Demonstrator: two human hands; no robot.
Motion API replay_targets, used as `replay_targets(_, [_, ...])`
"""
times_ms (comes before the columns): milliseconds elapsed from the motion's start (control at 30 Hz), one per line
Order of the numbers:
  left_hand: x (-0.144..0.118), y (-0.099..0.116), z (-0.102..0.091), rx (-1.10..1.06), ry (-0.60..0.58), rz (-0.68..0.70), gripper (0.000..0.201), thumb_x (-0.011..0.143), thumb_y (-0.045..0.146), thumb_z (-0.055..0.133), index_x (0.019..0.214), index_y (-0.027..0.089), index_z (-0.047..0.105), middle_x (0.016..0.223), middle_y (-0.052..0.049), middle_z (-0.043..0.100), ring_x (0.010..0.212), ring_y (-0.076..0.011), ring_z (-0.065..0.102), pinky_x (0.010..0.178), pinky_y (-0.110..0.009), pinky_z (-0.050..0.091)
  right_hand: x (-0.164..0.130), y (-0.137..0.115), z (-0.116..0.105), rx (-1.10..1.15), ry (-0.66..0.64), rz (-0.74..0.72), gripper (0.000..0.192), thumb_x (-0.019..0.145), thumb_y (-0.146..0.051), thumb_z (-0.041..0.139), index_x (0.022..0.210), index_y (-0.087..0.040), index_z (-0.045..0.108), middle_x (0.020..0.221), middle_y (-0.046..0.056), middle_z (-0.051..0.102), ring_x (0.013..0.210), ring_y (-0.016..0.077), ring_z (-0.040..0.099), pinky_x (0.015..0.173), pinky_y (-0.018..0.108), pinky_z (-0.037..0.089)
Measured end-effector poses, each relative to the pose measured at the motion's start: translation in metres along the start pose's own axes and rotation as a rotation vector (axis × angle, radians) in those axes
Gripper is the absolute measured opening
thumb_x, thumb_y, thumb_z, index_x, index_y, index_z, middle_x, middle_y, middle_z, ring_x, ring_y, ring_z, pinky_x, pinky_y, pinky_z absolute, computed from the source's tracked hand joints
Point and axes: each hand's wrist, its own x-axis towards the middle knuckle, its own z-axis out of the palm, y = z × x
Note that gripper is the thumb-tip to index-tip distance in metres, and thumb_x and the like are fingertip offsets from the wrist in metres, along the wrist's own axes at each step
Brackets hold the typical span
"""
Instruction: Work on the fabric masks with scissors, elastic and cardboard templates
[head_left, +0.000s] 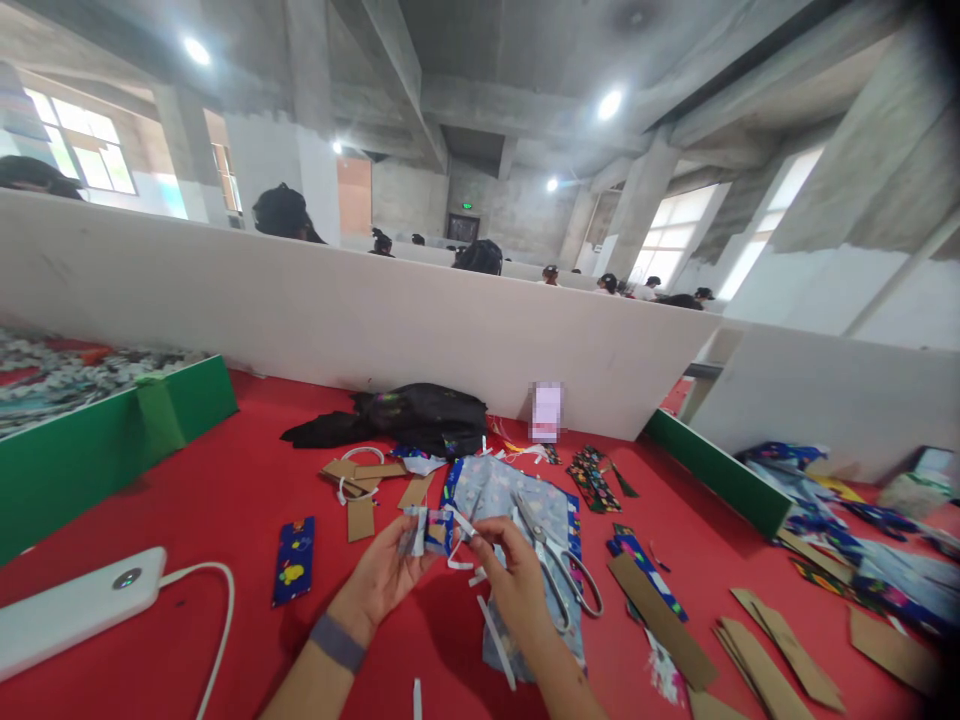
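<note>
While both hands worked a small fabric piece, scissors dangled from the right.
L hand was closed in a pinch on the small patterned fabric piece, held just above the red counter & over the light-blue cloth. R hand pinched a white strip at the piece's edge w/ its fingertips, scissors hanging off the same hand, blades pointing away; can't tell if blades were open. Judgement: keep the piece taut betw. both pinches, fingertips clear of the blades, trim close to the edge w/o nicking the print. Cardboard templates lay to the right, a power bank well apart at left.
</note>
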Motion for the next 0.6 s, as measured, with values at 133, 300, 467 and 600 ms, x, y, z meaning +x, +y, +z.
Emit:
replay_targets(133, [0.001, -0.004, 0.001, 0.011, -0.002, 0.061, 0.012, 0.079, 0.007, 0.047, 0.079, 0.01, 0.059, 0.069, -0.006, 0.069, 0.063, -0.0156, 0.067, 0.061, -0.024, 0.055, 0.001, 0.004, 0.001, 0.061, 0.013, 0.005, 0.013, 0.083, -0.03, 0.051, 0.088, -0.022, 0.06, 0.083, 0.002, 0.058, 0.075, 0.0152, 0.053, 0.07, 0.029, 0.045])
replay_targets(300, [-0.004, -0.004, 0.002, 0.028, -0.044, 0.017, 0.017, 0.083, 0.01, 0.043, 0.079, 0.009, 0.059, 0.07, -0.009, 0.069, 0.062, -0.0156, 0.067, 0.056, -0.023, 0.053, 0.0, 0.003, 0.001, 0.1, 0.001, 0.023, 0.009, 0.083, -0.028, 0.05, 0.084, -0.022, 0.058, 0.082, 0.002, 0.057, 0.075, 0.015, 0.054, 0.07, 0.027, 0.043])
replay_targets(467, [-0.006, -0.002, 0.003, 0.003, -0.057, -0.03, 0.019, 0.084, 0.013, 0.041, 0.083, 0.007, 0.059, 0.068, -0.009, 0.069, 0.064, -0.0176, 0.067, 0.055, -0.023, 0.053, 0.0, -0.004, 0.0, 0.155, -0.027, 0.013, 0.008, 0.084, -0.025, 0.048, 0.078, -0.022, 0.054, 0.083, 0.002, 0.055, 0.079, 0.0152, 0.053, 0.073, 0.027, 0.042])
replay_targets(600, [-0.001, -0.003, -0.002, -0.006, -0.073, -0.029, 0.012, 0.081, 0.012, 0.047, 0.08, 0.01, 0.059, 0.067, -0.006, 0.068, 0.063, -0.0152, 0.066, 0.06, -0.024, 0.053, 0.003, -0.007, -0.005, 0.133, -0.016, -0.024, 0.009, 0.083, -0.025, 0.049, 0.077, -0.021, 0.053, 0.095, 0.005, 0.053, 0.087, 0.0165, 0.051, 0.074, 0.027, 0.041])
